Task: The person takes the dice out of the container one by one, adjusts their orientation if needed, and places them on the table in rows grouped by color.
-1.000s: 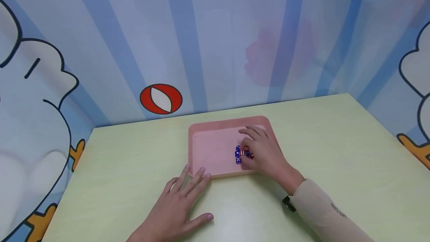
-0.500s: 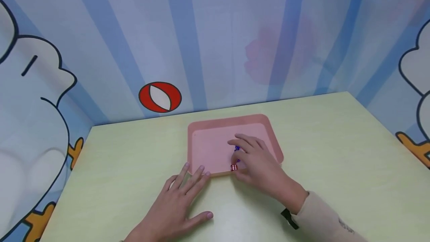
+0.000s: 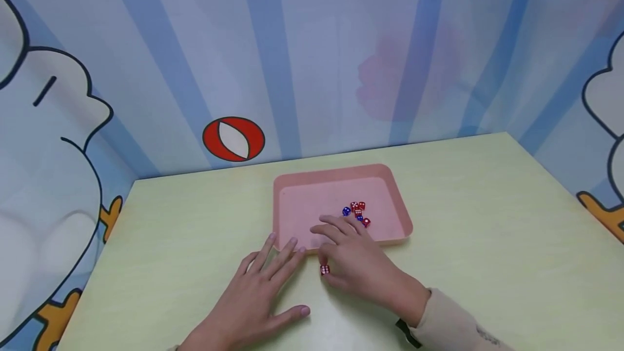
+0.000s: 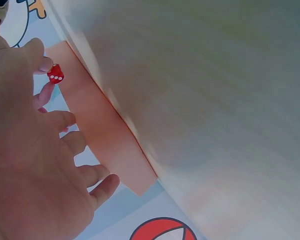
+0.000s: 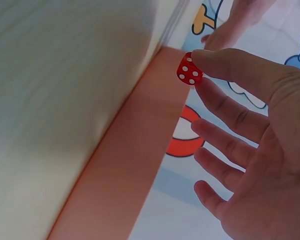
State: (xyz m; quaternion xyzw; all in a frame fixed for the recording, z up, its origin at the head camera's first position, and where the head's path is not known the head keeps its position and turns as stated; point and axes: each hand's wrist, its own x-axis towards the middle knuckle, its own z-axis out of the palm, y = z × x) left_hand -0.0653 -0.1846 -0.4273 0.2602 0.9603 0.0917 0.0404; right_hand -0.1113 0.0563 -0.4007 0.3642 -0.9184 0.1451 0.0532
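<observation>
Between thumb and index finger, my right hand (image 3: 361, 270) pinches a red die (image 3: 325, 270) with white dots, just in front of the pink tray (image 3: 297, 177). The right wrist view shows this die (image 5: 189, 69) held at the fingertips, its other fingers spread. My left hand (image 3: 253, 297) lies with fingers extended, the tips at the tray's front left rim, and it holds nothing. Inside the tray, several red dice (image 3: 358, 212) and a blue die (image 3: 346, 211) sit right of centre. Part of the dice group is hidden behind my right hand.
The tray stands on a pale yellow-green table (image 3: 195, 215). Behind the table rises a blue striped backdrop (image 3: 317, 69) with a printed red and white ball (image 3: 234, 138). Printed cartoon figures flank both sides.
My right hand has taken a red die out of the tray's dice group and carried it toward me, over the front rim. My left hand has stayed in place.
</observation>
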